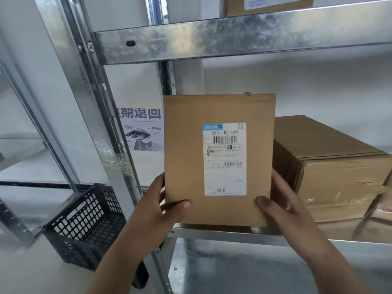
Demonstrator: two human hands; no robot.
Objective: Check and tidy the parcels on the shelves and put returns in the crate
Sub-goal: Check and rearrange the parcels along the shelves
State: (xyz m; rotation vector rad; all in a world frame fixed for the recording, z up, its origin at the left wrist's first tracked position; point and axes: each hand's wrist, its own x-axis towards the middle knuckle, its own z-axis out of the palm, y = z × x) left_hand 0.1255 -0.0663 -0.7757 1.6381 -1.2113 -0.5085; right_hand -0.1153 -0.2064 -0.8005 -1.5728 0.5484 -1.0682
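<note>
A flat brown cardboard parcel [186, 158] with a white shipping label stands upright in front of the middle shelf, label facing me. My left hand [163, 206] grips its lower left corner, thumb on the front. My right hand [280, 200] grips the lower right corner the same way. A black perforated plastic crate [84, 223] sits on the floor at the lower left, beside the rack's upright; no parcels show inside it.
A larger taped cardboard box [331, 166] lies on the shelf [233, 232] to the right of the held parcel. Another labelled box [267, 5] stands on the upper shelf. A printed sign [144, 130] hangs on the wall behind the rack's metal upright [95, 115].
</note>
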